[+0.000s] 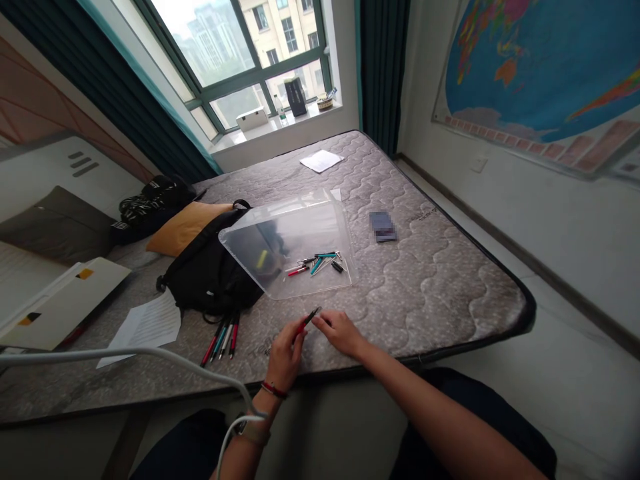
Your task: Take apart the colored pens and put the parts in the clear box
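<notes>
Near the front edge of the mattress (pixel 425 293), my left hand (pixel 284 355) is closed around a red and black pen (pixel 311 317), its dark end tilted up to the right. My right hand (pixel 342 333) is closed at that upper end, its fingertips pinched; whatever lies between them is too small to make out. Beyond both hands sits a clear plastic box (pixel 280 288), with loose pen parts (pixel 320 263) in red, teal, black and silver in it. Several pens (pixel 221 340) lie side by side left of my left hand.
A black backpack (pixel 205 273) leans by the box, with a printed sheet (pixel 150 327) and a white folder (pixel 65 303) further left. Right of the box lies a blurred dark flat object (pixel 383 227). White paper (pixel 321 161) rests farther back. A pale cable (pixel 165 357) crosses the lower left.
</notes>
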Demonstrator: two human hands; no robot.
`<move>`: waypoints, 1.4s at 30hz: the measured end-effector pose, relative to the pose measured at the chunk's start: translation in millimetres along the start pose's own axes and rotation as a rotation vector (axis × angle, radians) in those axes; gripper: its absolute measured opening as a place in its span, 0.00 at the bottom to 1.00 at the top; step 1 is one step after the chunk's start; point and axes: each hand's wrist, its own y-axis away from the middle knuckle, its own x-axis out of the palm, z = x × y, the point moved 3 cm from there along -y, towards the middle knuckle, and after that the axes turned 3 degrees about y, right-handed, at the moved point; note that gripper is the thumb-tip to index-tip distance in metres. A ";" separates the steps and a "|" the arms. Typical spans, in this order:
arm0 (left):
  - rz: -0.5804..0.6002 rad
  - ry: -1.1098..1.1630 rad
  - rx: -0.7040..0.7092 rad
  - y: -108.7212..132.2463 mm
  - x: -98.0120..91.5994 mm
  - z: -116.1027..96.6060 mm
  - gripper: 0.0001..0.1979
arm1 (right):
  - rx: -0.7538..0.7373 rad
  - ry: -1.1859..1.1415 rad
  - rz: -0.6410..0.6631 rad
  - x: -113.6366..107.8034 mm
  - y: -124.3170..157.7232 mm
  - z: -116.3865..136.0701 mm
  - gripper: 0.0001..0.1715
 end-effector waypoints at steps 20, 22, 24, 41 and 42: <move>-0.011 -0.126 -0.121 5.0 14.6 14.9 0.11 | 0.064 -0.143 0.136 0.5 -7.0 -4.6 0.32; 0.011 -0.101 -0.131 3.3 16.1 14.3 0.11 | 0.071 -0.169 0.144 -0.1 -7.3 -5.4 0.33; 0.027 -0.127 -0.123 3.2 16.4 14.6 0.10 | 0.054 -0.181 0.158 0.0 -7.1 -4.5 0.32; 0.151 -0.225 -0.039 9.0 2.9 15.5 0.12 | -0.110 -0.006 0.244 5.6 -3.7 -1.2 0.26; 0.158 -0.234 -0.035 9.0 3.5 15.1 0.12 | -0.118 0.003 0.259 6.2 -4.0 -1.3 0.27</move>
